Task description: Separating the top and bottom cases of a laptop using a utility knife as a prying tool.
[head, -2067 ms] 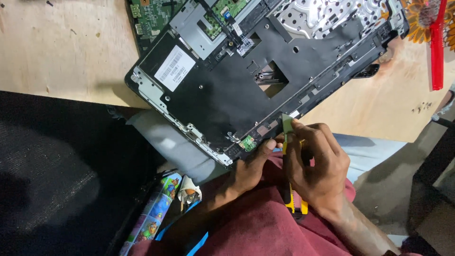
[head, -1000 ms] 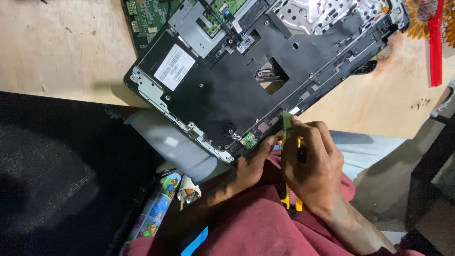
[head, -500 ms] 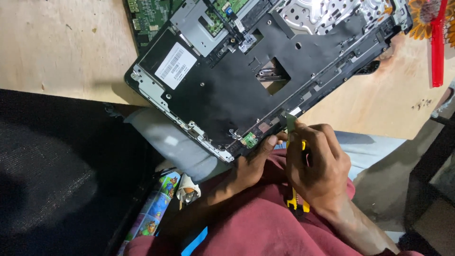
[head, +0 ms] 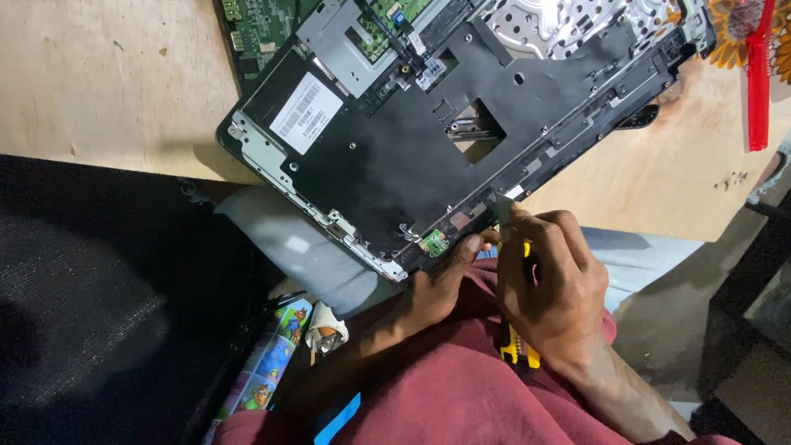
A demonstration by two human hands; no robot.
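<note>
Plainly, the opened laptop base (head: 412, 156) lay tilted across the edge of the wooden tabletop (head: 99, 82), its near corner hanging over the person's lap. Its black inner frame showed a white label, a rectangular cut-out and a small green board at the near edge. The left hand (head: 441, 284) pressed its fingertips against that edge, just beside the green board. The right hand (head: 548, 284) was closed around a yellow-handled cutter (head: 519, 350), whose blade tip touched the same edge. A red garment (head: 445, 395) covered the lap below. A red tool (head: 760, 74) lay far right on the tabletop.
</note>
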